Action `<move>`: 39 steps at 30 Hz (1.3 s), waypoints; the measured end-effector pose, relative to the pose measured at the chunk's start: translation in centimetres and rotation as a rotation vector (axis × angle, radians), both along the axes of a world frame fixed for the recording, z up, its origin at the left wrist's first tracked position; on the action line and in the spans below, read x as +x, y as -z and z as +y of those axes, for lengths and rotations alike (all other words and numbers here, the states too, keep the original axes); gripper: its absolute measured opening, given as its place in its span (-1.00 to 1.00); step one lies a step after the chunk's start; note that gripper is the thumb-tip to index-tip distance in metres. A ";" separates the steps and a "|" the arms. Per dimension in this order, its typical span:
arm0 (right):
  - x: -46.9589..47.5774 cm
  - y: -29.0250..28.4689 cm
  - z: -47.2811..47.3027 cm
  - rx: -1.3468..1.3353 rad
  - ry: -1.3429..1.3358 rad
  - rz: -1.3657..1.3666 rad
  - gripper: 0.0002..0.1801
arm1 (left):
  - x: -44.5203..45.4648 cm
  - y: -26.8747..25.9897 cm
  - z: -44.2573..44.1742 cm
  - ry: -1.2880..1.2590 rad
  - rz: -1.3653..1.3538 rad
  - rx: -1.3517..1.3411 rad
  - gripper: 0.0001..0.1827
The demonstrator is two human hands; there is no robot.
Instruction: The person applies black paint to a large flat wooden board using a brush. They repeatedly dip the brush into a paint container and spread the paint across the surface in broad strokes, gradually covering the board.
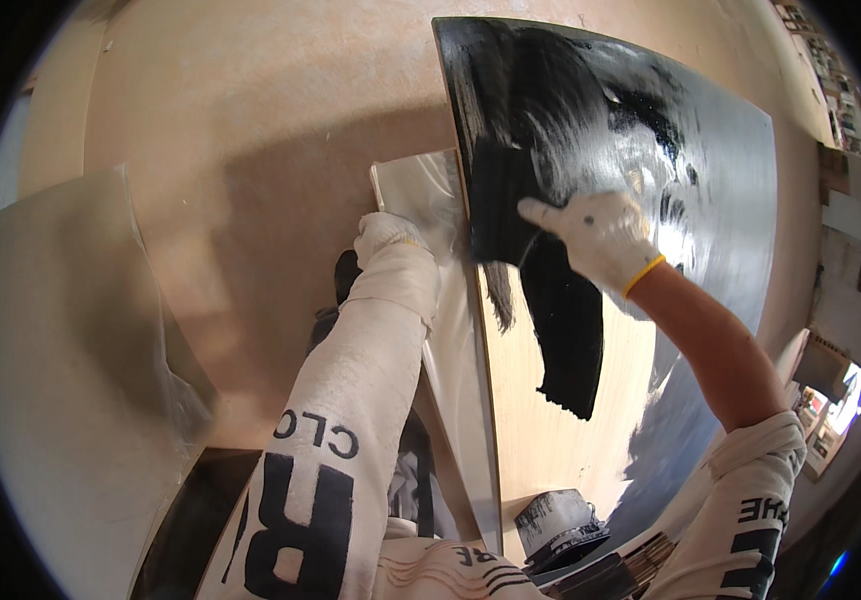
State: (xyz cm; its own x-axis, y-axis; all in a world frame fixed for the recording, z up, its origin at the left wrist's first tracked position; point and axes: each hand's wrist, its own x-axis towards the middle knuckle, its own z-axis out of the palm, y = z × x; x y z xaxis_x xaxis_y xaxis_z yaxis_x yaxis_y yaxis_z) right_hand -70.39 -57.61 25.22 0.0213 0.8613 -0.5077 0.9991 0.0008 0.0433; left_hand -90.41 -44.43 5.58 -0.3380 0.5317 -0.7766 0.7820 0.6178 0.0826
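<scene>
My right hand (pixel 599 232), in a white knit glove, is over a pale wooden panel (pixel 524 442) smeared with glossy black coating (pixel 573 337). Its fingers are curled around a flat black spreader (pixel 502 199), with one finger stretched onto the blade near the panel's left edge; the grip is partly hidden and blurred. My left hand (pixel 393 232), also gloved, rests at a board covered in clear plastic film (pixel 419 184), just left of the panel. Its fingers point away from view, so its hold cannot be told. Black coating covers much of the panel's upper part.
A grey container smeared with black (pixel 554 521) stands on the panel's near end, close to my body. At the left lies a large film-covered sheet (pixel 63 300), its plastic loose at the edge. Shelves with small items (pixel 835 90) are at the far right.
</scene>
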 end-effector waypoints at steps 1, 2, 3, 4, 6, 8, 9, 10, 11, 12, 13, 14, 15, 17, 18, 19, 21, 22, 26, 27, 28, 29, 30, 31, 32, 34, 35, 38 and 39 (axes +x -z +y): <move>-1.7 0.1 -1.9 -0.011 -0.048 0.083 -0.34 | -0.7 0.5 0.5 -0.003 0.012 0.037 -0.48; -3.9 -0.9 -4.6 -0.258 0.013 0.110 -0.37 | 0.0 0.8 0.0 0.019 0.004 0.038 -0.50; -5.7 -0.6 -8.5 -0.295 -0.049 0.135 -0.39 | -0.1 0.3 0.1 -0.006 0.004 0.035 -0.52; -7.6 -1.3 -11.6 -0.453 0.008 0.162 -0.39 | 0.9 0.0 -0.3 -0.031 -0.021 0.012 -0.53; -9.5 -2.0 -13.4 -0.570 0.043 0.130 -0.38 | 1.4 -1.5 0.5 -0.387 -0.050 -0.026 -0.57; -8.4 -1.5 -13.6 -0.435 0.008 0.112 -0.38 | 1.2 -1.7 0.8 -0.332 -0.048 -0.033 -0.60; -7.0 -1.4 -11.6 -0.340 -0.035 0.079 -0.38 | 0.6 -1.0 0.9 -0.077 -0.009 -0.022 -0.61; -5.0 -0.6 -9.6 -0.155 0.040 0.121 -0.37 | 0.0 -0.3 0.9 0.178 0.024 -0.022 -0.62; -3.4 -0.5 -6.6 -0.134 0.086 0.025 -0.31 | 0.0 -0.7 0.7 0.168 0.000 0.000 -0.58; -1.4 -1.0 -3.8 -0.139 0.128 -0.037 -0.26 | 0.5 -1.7 0.1 0.168 -0.035 0.016 -0.53; 1.3 -0.4 -3.0 -0.024 0.124 -0.077 -0.24 | 1.1 -2.2 -0.4 0.167 -0.070 0.032 -0.47; 2.7 -1.0 -0.3 -0.056 0.146 -0.143 -0.23 | 1.1 -2.1 -0.1 0.111 -0.075 -0.010 -0.49; 3.8 -1.0 1.1 -0.059 0.125 -0.194 -0.21 | 0.8 -1.4 -0.1 0.081 -0.072 -0.002 -0.49; 2.3 -1.8 0.7 -0.153 0.099 -0.082 -0.22 | -0.2 0.4 0.2 0.010 -0.066 0.013 -0.49; 1.5 -1.8 -0.5 -0.194 0.078 -0.028 -0.23 | -0.2 0.9 0.1 0.000 -0.059 0.021 -0.50; 1.1 -1.2 -3.8 -0.214 0.029 0.028 -0.24 | -0.1 0.8 0.0 0.008 -0.056 0.021 -0.51; -0.4 -1.5 -7.9 -0.279 -0.030 0.053 -0.46 | 0.3 0.2 -0.2 0.060 -0.033 0.024 -0.52; -0.3 -1.6 -8.5 -0.208 -0.077 0.055 -0.47 | 0.3 -0.2 -0.1 0.091 -0.015 0.026 -0.53; 3.4 -1.8 -2.7 -0.169 0.115 -0.078 -0.35 | 0.9 -2.3 -0.1 0.179 0.049 0.038 -0.56; 4.8 -1.2 -1.8 -0.098 0.169 -0.083 -0.24 | 1.4 -3.0 -0.3 0.195 0.045 0.013 -0.57; 4.3 -1.2 -2.0 -0.114 0.150 -0.079 -0.26 | 1.6 -3.6 -0.2 0.206 0.050 -0.006 -0.58; 3.8 -1.2 -2.4 -0.131 0.135 -0.075 -0.28 | 1.7 -4.0 -0.1 0.222 0.056 -0.025 -0.59; 1.8 -1.4 -3.4 -0.271 0.148 -0.019 -0.30 | 1.3 -3.6 0.2 0.347 0.092 -0.060 -0.60; -1.2 -1.7 -5.5 -0.417 0.156 0.045 -0.31 | 0.8 -2.9 0.4 0.469 0.135 -0.103 -0.60; -3.5 -2.0 -8.7 -0.462 0.155 0.101 -0.35 | 0.6 -1.9 0.4 0.634 0.182 -0.176 -0.60; -7.6 -2.0 -16.5 -0.561 0.140 0.156 -0.40 | 0.0 1.1 0.4 1.007 0.291 -0.324 -0.59; -8.5 -1.7 -19.4 -0.616 0.130 0.162 -0.42 | 0.1 2.0 0.5 1.183 0.329 -0.363 -0.60; -6.5 -1.5 -20.2 -0.486 0.191 0.104 -0.45 | 0.8 0.5 0.2 1.588 0.397 -0.330 -0.62; -5.1 -1.1 -19.2 -0.387 0.257 0.068 -0.40 | 0.9 0.0 0.3 1.695 0.424 -0.310 -0.62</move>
State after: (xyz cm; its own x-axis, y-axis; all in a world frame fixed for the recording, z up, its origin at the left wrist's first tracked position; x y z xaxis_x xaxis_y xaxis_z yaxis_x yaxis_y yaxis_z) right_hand -75.50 -76.85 26.29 0.1648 0.5799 -0.7979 0.9696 -0.2434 0.0234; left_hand -89.48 -44.10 5.56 0.1890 0.3419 -0.9205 0.4529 -0.8621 -0.2272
